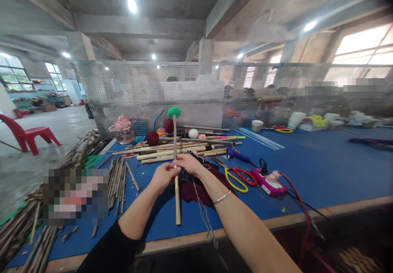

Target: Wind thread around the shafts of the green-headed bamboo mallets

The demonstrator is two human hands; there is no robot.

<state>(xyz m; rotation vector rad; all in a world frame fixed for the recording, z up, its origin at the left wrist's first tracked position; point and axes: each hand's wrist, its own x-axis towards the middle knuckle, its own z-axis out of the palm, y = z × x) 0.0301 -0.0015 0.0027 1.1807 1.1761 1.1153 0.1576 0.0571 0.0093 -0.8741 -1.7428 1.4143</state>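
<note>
I hold a long bamboo stick (177, 201) upright over a blue table (322, 170). Its upper part is wrapped in grey yarn and a green ball (174, 112) tops it. My left hand (163, 176) pinches the stick at mid-height. My right hand (189, 163) is closed on it just beside the left, fingers touching the wrap. A grey yarn strand (203, 211) trails down from my right hand past the table edge. Dark red yarn (196, 191) lies on the table under my right forearm.
Bamboo sticks (172, 152) and yarn balls (152, 138) lie behind my hands. Yellow and red scissors (238, 179) and a pink glue gun (270, 182) sit to the right. Loose bamboo (118, 181) piles up left. A perforated metal screen (184, 93) backs the table; a red chair (27, 134) stands far left.
</note>
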